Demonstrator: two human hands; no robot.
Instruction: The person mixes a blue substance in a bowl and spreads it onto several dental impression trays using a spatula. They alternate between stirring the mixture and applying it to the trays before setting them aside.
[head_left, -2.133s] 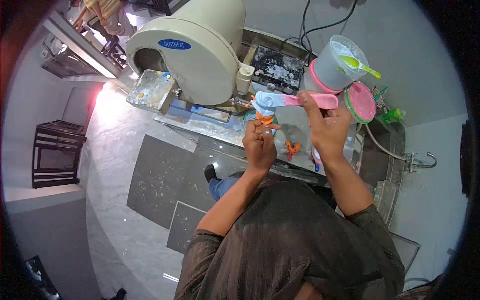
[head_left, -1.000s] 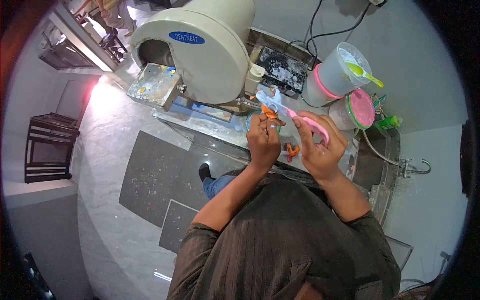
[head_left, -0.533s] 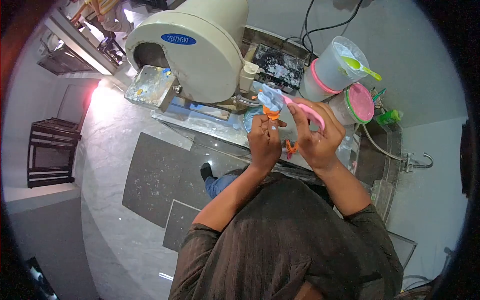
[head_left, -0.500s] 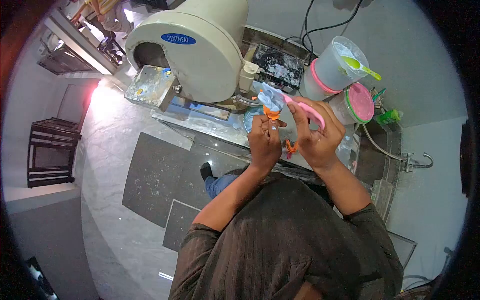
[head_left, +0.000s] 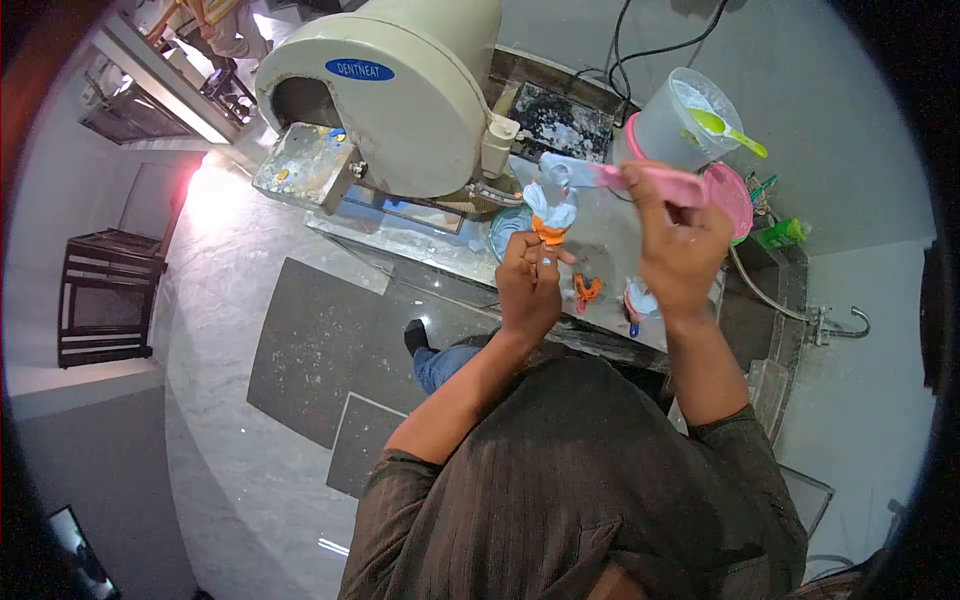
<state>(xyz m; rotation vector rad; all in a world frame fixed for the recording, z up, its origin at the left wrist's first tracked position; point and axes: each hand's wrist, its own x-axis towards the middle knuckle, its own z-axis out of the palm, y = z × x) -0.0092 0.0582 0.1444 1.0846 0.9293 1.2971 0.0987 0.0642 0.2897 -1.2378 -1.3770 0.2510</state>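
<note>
My left hand [head_left: 530, 285] grips an orange dental impression [head_left: 549, 234], with soft pale-blue plaster [head_left: 548, 208] heaped in it. My right hand [head_left: 685, 240] is closed round the pink handle of a spatula [head_left: 610, 177]. Its blade, smeared with the same plaster, points left just above the impression. Partly hidden behind my left hand is a blue mixing bowl [head_left: 506, 232]. On the counter between my wrists lies another orange impression [head_left: 588, 290]. Nearer my right forearm sits a plaster-filled piece [head_left: 641, 298] with a dark blue handle.
A cream Dentneat machine [head_left: 400, 110] stands at the left of the counter. Behind my right hand are a white tub [head_left: 690, 120] with a green scoop [head_left: 735, 138] and a pink-lidded tub [head_left: 729, 198]. At the right is a tap [head_left: 825, 325]. A person [head_left: 225, 30] is in the far background.
My right hand has moved right and drawn the spatula up off the impression, with the blade now clear of the heaped plaster. My left hand stays nearly in place. The plaster-filled piece has come into view.
</note>
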